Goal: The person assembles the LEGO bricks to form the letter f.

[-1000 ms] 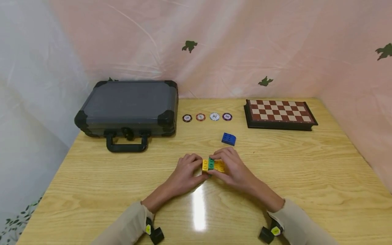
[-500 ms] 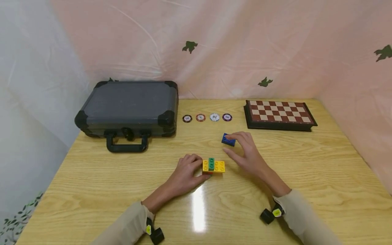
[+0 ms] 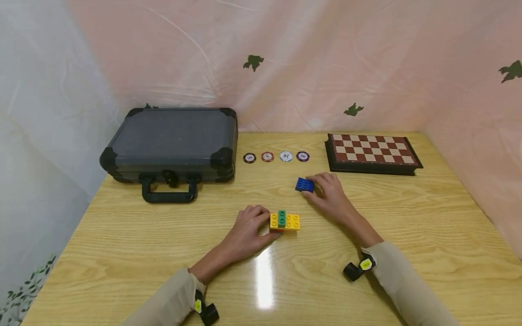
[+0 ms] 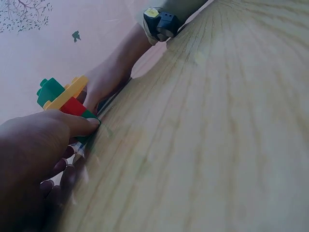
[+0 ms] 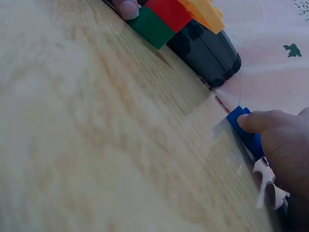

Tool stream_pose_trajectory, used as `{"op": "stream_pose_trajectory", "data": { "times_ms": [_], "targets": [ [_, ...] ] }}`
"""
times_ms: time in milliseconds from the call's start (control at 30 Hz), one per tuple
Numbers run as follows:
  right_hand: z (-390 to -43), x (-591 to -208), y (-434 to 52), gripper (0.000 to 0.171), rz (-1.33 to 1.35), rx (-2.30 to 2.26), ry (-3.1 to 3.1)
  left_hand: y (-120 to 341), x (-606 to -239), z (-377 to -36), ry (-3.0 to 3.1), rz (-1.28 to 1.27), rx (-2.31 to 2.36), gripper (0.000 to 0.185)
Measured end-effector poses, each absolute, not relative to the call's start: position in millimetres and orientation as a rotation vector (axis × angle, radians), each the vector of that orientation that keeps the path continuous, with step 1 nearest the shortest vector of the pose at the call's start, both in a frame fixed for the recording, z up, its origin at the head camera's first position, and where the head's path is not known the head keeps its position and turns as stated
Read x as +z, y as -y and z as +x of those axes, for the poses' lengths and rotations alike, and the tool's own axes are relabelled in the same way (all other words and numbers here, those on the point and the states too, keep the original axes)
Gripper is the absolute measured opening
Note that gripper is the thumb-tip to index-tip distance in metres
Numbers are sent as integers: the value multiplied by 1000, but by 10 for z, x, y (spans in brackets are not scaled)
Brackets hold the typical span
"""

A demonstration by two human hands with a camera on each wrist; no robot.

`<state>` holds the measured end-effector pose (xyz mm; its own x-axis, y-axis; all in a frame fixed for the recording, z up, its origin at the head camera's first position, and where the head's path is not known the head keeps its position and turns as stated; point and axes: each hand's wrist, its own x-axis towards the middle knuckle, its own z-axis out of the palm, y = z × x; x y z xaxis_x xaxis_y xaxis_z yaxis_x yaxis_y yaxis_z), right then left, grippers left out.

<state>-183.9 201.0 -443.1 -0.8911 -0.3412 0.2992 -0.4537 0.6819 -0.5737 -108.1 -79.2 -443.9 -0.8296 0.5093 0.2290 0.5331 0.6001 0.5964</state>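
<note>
Several toy building bricks form a small stack (image 3: 291, 222) at the middle of the table: green at the bottom, then red, a long yellow plate and a green brick on top. My left hand (image 3: 246, 233) grips the stack's lower part between thumb and fingers; the left wrist view shows the thumb on the bottom green brick (image 4: 89, 116). Farther back and to the right, my right hand (image 3: 332, 198) pinches a blue brick (image 3: 303, 184) on the table. In the right wrist view its thumb presses the side of that blue brick (image 5: 246, 133).
A grey case (image 3: 175, 140) with black corners and a handle (image 3: 169, 197) stands at the back left. Several poker chips (image 3: 286, 156) lie in a row beside it. A folded chessboard box (image 3: 373, 154) sits at the back right. Curtains hang behind the table.
My right hand has left the stack, reached back and right, and taken hold of the blue brick. The left hand stays on the stack, which has not moved.
</note>
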Motion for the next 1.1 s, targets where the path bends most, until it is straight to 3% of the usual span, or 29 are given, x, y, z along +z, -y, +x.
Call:
{"op": "stream_pose_trajectory", "data": {
  "times_ms": [533, 1100],
  "targets": [
    [-1779, -4318, -2007, 38, 671, 1106, 2665, 787, -4446, -1079, 2774, -904, -1046, 34],
    [-1517, -4018, -1872, 43, 946, 1014, 2426, 789, -4439, -1074, 2792, -906, -1037, 38]
  ]
}}
